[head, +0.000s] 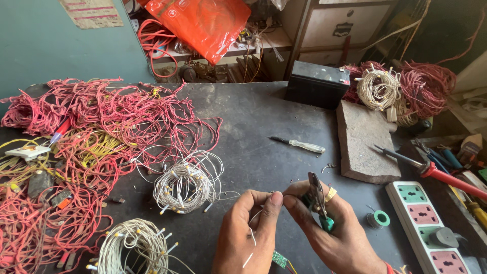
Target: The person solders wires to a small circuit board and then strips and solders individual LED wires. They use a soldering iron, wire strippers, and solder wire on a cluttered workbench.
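A thin white wire [252, 236] is pinched between the fingers of the left hand [247, 236], low over the tabletop [253, 132]. Green-handled pliers [319, 200] are gripped by the right hand [332, 228]. Beyond, white wire coils [185, 185], a screwdriver [299, 144] and tangled red wire [101, 122] are seen.

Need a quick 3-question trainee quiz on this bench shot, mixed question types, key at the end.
1. True or false: the right hand holds green-handled pliers.
2. What lies nearest the stone slab on its left? A) clear-handled screwdriver B) white wire coil C) black box
3. Fill in: the left hand pinches a thin ____ wire.

Key: 1 true; 2 A; 3 white.
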